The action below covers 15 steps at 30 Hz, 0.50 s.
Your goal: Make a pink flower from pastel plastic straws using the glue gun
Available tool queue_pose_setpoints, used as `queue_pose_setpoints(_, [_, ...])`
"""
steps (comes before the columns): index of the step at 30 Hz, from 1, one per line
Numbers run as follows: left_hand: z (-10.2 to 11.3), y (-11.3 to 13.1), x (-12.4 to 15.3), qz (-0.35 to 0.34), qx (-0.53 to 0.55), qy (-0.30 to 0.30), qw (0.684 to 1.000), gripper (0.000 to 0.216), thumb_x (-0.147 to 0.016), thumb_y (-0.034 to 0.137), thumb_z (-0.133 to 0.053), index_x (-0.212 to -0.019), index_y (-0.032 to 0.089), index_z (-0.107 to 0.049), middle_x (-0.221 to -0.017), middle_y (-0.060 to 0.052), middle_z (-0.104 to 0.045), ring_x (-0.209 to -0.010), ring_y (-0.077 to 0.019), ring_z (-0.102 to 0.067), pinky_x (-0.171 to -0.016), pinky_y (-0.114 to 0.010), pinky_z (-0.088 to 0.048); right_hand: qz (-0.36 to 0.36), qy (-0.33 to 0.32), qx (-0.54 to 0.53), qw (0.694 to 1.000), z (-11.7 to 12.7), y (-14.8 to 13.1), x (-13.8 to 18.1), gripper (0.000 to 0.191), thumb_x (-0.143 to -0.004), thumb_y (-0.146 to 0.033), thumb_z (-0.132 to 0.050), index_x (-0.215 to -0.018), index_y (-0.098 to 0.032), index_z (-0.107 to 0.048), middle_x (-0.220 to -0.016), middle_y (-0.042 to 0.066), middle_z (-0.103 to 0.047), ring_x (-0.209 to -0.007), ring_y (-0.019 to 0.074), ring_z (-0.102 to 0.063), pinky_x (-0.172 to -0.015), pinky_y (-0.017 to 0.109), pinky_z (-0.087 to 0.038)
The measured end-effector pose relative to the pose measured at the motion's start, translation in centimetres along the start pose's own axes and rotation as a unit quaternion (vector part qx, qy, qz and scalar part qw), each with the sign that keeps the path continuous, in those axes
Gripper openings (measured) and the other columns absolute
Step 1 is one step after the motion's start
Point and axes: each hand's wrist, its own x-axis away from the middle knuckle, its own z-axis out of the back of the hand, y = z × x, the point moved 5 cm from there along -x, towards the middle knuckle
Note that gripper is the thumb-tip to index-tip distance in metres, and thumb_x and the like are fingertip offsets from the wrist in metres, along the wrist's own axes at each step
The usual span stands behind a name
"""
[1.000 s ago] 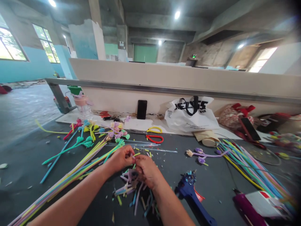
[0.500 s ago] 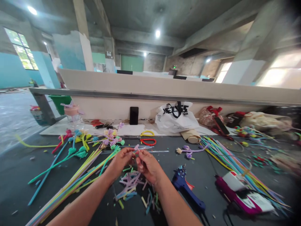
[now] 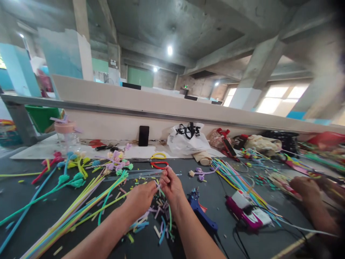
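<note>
Both my hands are close together over a pile of short cut pipe cleaner pieces [image 3: 161,208], mostly lilac. My right hand [image 3: 172,185] is raised a little, with its fingers curled around a small lilac pipe cleaner piece [image 3: 168,168] whose tip shows at the top. Lower and to the left, my left hand [image 3: 141,198] is turned back-up with its fingers pinched. A bit of lilac pipe cleaner [image 3: 157,185] shows at those fingertips; the fingers partly hide it. Scissors with red and yellow handles [image 3: 159,164] lie just beyond my hands.
Long pipe cleaners [image 3: 78,201] and pipe cleaner flowers [image 3: 115,162] lie left. Right are a blue glue gun [image 3: 202,212], a purple-and-white power strip [image 3: 248,212] and a purple flower sprig [image 3: 201,173]. A phone [image 3: 143,136] leans behind. Another person's hands [image 3: 307,190] work at far right.
My view has turned right, bringing another person's hands into sight. My hands, earlier meeting at a lilac piece, have parted slightly; the left has dropped toward the pile.
</note>
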Motion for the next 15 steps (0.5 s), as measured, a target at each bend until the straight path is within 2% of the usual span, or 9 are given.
queue_pose_setpoints(3, [-1.4,0.2,0.6,-0.018,-0.047,-0.011,0.999,0.014,-0.081,0.021,-0.04,-0.079,0.02,-0.054,-0.063,-0.004,-0.057,-0.061,-0.0193,-0.054,-0.061,-0.028,-0.034,0.023,0.02,0.012,0.999,0.5,-0.1,-0.1,0.016,-0.071,-0.026,-0.063,-0.071,-0.018,-0.05,-0.052,-0.009,-0.046,-0.033,0.0007,-0.027,-0.033,0.014,-0.024])
queue_pose_setpoints(6, [-2.1,0.4,0.8,-0.027,-0.068,-0.024,0.997,0.014,-0.08,0.018,-0.041,-0.082,0.019,-0.055,-0.065,-0.006,-0.059,-0.062,-0.0204,-0.056,-0.064,-0.03,-0.036,0.027,0.021,0.042,0.999,0.7,-0.1,-0.3,0.021,-0.066,-0.028,-0.067,-0.07,-0.017,-0.05,-0.051,-0.008,-0.05,-0.033,0.0009,-0.032,-0.034,0.014,-0.026])
queue_pose_setpoints(11, [-0.3,0.1,0.0,-0.029,-0.055,-0.03,0.998,0.02,-0.084,0.023,-0.038,-0.079,0.019,-0.056,-0.071,-0.005,-0.06,-0.066,-0.0177,-0.056,-0.066,-0.028,-0.036,0.044,0.021,0.101,0.994,0.7,-0.8,-0.3,0.031,-0.061,-0.032,-0.072,-0.081,-0.016,-0.055,-0.052,-0.004,-0.06,-0.038,0.0064,-0.049,-0.039,0.018,-0.038])
queue_pose_setpoints(15, [1.4,-0.7,0.0,-0.009,-0.016,-0.038,0.999,0.02,-0.082,0.027,-0.041,-0.071,0.02,-0.055,-0.065,-0.001,-0.057,-0.063,-0.0151,-0.053,-0.059,-0.023,-0.035,0.061,0.03,0.132,0.989,1.2,-1.6,-0.3,0.033,-0.064,-0.038,-0.07,-0.085,-0.016,-0.058,-0.056,-0.002,-0.064,-0.042,0.0095,-0.055,-0.043,0.021,-0.043])
